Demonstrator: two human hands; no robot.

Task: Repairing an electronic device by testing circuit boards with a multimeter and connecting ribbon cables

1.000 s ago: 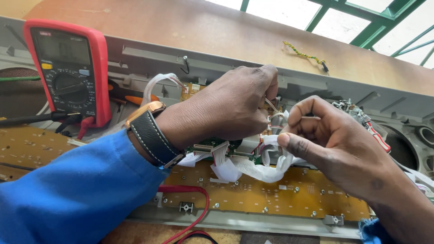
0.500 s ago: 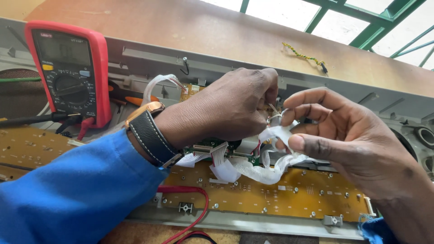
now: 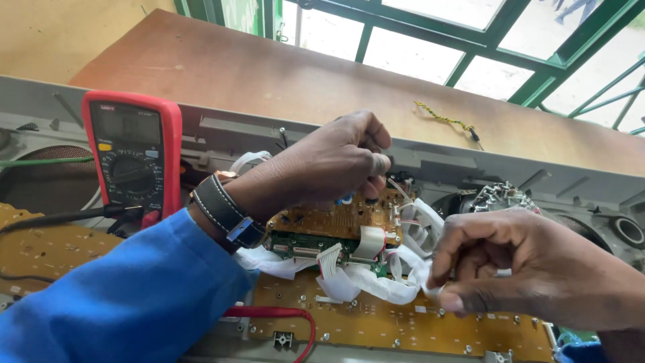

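My left hand [image 3: 336,165], in a blue sleeve with a dark wristwatch [image 3: 225,212], is closed above a small tan circuit board [image 3: 342,218] standing inside an opened grey appliance casing [image 3: 470,168]. Its fingertips pinch something small that I cannot make out. My right hand [image 3: 531,269] is lower right, fingers pinched on a white flat ribbon cable [image 3: 396,282] that loops from the small board. Beneath lies a long yellow circuit board [image 3: 416,326].
A red digital multimeter [image 3: 134,151] leans at the left, its black and red leads [image 3: 289,316] trailing across the boards. A brown wooden tabletop [image 3: 269,74] lies behind the casing with a twisted yellow wire [image 3: 447,121] on it. Green window bars are at the top.
My right hand has dropped down and to the right, away from my left hand, pulling the white ribbon cable with it. The small tan board is now uncovered.
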